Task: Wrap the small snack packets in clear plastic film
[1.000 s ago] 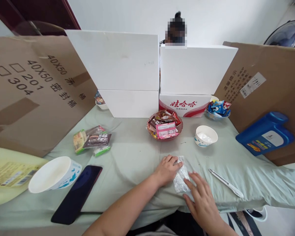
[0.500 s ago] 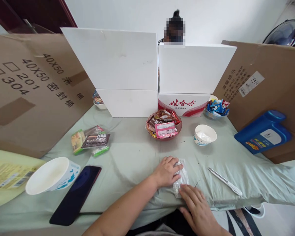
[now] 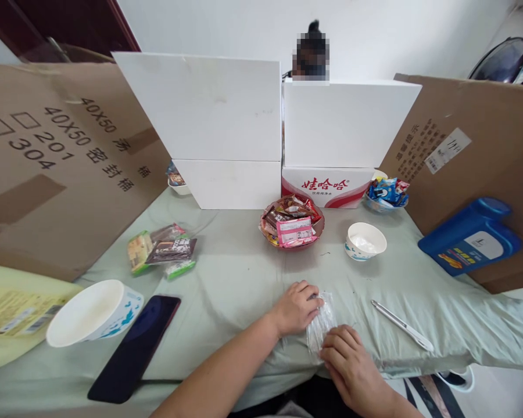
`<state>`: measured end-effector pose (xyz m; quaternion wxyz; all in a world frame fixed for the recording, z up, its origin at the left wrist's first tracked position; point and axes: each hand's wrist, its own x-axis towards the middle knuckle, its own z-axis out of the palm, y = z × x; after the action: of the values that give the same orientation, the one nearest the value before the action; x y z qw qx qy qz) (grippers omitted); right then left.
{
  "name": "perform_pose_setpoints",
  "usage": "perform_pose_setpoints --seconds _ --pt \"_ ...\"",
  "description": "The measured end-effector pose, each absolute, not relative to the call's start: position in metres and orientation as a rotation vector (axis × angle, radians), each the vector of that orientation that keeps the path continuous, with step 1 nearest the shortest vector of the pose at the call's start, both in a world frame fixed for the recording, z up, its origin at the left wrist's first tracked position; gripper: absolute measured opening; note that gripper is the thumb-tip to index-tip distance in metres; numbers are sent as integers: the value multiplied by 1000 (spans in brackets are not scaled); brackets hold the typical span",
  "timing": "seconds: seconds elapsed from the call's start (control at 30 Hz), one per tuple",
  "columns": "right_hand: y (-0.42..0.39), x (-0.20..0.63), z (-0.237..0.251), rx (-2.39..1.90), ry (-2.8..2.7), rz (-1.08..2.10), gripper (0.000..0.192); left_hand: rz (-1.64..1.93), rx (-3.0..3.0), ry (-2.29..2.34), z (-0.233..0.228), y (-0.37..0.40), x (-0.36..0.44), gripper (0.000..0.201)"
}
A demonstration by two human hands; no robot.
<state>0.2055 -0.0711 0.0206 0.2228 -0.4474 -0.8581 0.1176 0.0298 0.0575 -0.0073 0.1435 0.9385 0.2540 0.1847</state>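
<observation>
A crinkled clear plastic bag (image 3: 317, 328) lies flat on the cloth near the table's front edge. My left hand (image 3: 294, 310) has its fingers curled over the bag's upper left edge, closed on it. At the lower right corner my right hand (image 3: 353, 366) pinches the bag, with thumb and fingers together; the fingertips are partly hidden. Beyond the hands stands a red bowl (image 3: 292, 247) heaped with wrapped snacks. To its right is a white paper bowl (image 3: 359, 251) with some clear plastic inside. A silver utility knife (image 3: 401, 325) rests right of my right hand.
On the left are a phone (image 3: 135, 348), a large paper bowl (image 3: 124, 310) and several snack packets (image 3: 169, 251). White boxes (image 3: 239, 183) wall off the back, with a person behind them. A blue bottle (image 3: 470, 237) leans by the right cardboard box (image 3: 501, 145).
My right hand's fingers have gone from lying stretched out by the bag to curling onto its lower corner. My left fingers have drawn in toward the bag's left edge.
</observation>
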Motion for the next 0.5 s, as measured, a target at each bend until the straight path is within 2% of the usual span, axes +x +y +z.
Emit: perform_pose_setpoints --seconds 0.13,0.27,0.33,0.5 --pt "-48 210 27 -1193 -2406 408 26 530 2673 730 -8 59 30 27" --pt "-17 207 20 -1471 -2353 468 27 647 2509 729 -14 62 27 56" --pt "-4 203 14 -1622 -2292 420 25 731 2436 726 -17 64 25 62" --pt "12 193 -1 -1819 -2219 169 23 824 2350 763 -21 66 24 63"
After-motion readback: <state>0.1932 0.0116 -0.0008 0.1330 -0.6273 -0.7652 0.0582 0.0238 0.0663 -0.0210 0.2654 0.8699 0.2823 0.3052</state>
